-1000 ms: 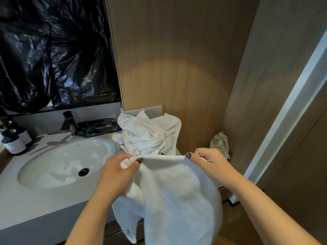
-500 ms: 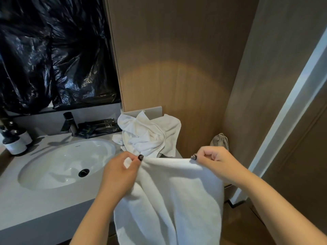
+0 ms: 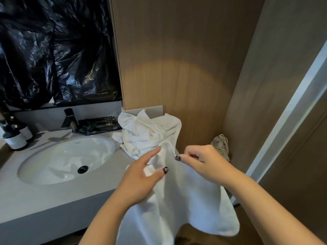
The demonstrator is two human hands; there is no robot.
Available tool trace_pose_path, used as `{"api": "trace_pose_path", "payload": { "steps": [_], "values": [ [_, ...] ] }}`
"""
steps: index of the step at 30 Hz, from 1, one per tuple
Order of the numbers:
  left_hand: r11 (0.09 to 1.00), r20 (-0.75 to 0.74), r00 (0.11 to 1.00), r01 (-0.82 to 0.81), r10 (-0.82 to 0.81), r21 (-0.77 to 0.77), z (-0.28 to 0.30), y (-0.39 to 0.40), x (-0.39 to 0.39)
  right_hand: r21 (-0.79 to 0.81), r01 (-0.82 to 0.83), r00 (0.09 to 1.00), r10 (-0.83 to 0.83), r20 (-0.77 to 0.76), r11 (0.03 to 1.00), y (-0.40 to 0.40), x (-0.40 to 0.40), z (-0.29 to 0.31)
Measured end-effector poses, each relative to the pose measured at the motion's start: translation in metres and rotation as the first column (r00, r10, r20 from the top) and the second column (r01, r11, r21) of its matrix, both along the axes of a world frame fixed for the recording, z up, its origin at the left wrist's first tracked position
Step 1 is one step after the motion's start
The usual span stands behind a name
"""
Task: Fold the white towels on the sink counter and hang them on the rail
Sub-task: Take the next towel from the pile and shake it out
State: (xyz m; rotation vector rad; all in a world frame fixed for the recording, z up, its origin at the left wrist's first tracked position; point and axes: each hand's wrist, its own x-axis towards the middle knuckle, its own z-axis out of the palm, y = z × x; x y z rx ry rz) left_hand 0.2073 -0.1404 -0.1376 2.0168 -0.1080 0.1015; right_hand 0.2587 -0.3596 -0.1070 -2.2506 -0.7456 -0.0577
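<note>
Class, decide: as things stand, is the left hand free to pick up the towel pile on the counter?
Probably not yet. The pile lies close ahead of the left hand with nothing between, but that hand, like the right hand, is gripping the held towel.

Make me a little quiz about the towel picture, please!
1. True or false: the left hand and the right hand both hold the hanging towel.
2. Where does the crumpled towel pile lie? A) inside the sink B) on the counter beside the sink C) on the floor
3. What colour is the faucet behind the sink?

Key: 1 true; 2 B; 3 black.
</note>
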Motion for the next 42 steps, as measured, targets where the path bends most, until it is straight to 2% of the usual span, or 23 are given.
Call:
{"api": "trace_pose_path", "payload": {
  "steps": [2,3,7,9,11,15,19,21,24,26,28,29,33,36,39,42],
  "values": [
    [0.991,0.026,0.992,0.121,-0.122,0.053,0.001,-0.016,0.000,0.012,-0.083,0.996,0.083,-0.010,0.996,0.013,-0.006,0.002],
    [0.991,0.055,0.991,0.114,-0.118,0.069,0.001,-0.022,0.000,0.023,-0.096,0.995,0.096,-0.016,0.995,0.016,-0.007,0.002],
    [0.994,0.123,0.988,-0.101,0.096,0.035,-0.004,-0.023,0.003,0.077,-0.075,0.994,0.081,-0.074,0.994,0.009,-0.003,-0.001],
    [0.982,0.120,0.977,-0.183,0.177,0.040,-0.004,-0.018,0.004,0.045,-0.058,0.993,0.063,-0.102,0.997,0.000,0.000,-0.007],
    [0.952,0.086,0.948,-0.306,0.305,-0.001,-0.005,-0.009,0.006,0.016,0.001,0.992,0.001,-0.125,1.000,-0.012,0.002,-0.012],
    [0.836,-0.002,0.842,-0.536,0.539,-0.114,-0.012,0.021,0.010,0.010,0.164,0.972,-0.159,-0.175,0.986,-0.044,0.003,-0.020],
    [0.784,-0.091,0.796,-0.605,0.598,-0.137,-0.018,0.025,0.010,-0.095,0.227,0.951,-0.241,-0.192,0.969,-0.051,0.003,-0.019],
    [0.761,-0.151,0.787,-0.618,0.599,-0.199,-0.020,0.017,0.009,-0.136,0.261,0.930,-0.287,-0.228,0.956,-0.047,0.002,-0.016],
    [0.701,-0.260,0.778,-0.628,0.572,-0.338,-0.021,0.009,0.006,0.039,0.374,0.845,-0.323,-0.427,0.927,-0.037,-0.004,-0.010],
    [0.697,-0.361,0.781,-0.621,0.509,-0.360,-0.020,0.008,0.007,0.184,0.438,0.747,-0.243,-0.618,0.880,-0.029,-0.011,-0.005],
    [0.697,-0.431,0.806,-0.578,0.406,-0.424,-0.016,0.007,0.008,0.279,0.465,0.671,-0.129,-0.730,0.840,-0.021,-0.016,-0.004],
    [0.682,-0.448,0.817,-0.561,0.363,-0.469,-0.012,0.006,0.007,0.295,0.455,0.665,-0.100,-0.740,0.840,-0.016,-0.019,-0.003],
    [0.635,-0.462,0.843,-0.521,0.277,-0.570,0.000,-0.004,0.003,0.340,0.368,0.741,-0.052,-0.669,0.866,0.001,-0.029,-0.004],
    [0.663,-0.452,0.863,-0.476,0.226,-0.577,-0.001,-0.009,0.001,0.392,0.353,0.746,-0.003,-0.666,0.849,0.009,-0.034,-0.004],
    [0.691,-0.418,0.898,-0.389,0.137,-0.609,0.003,-0.012,0.001,0.485,0.322,0.690,0.149,-0.708,0.813,0.011,-0.041,0.000],
    [0.714,-0.376,0.925,-0.298,0.053,-0.633,0.007,-0.011,-0.003,0.488,0.223,0.749,0.172,-0.640,0.844,0.008,-0.048,0.001]
  ]
}}
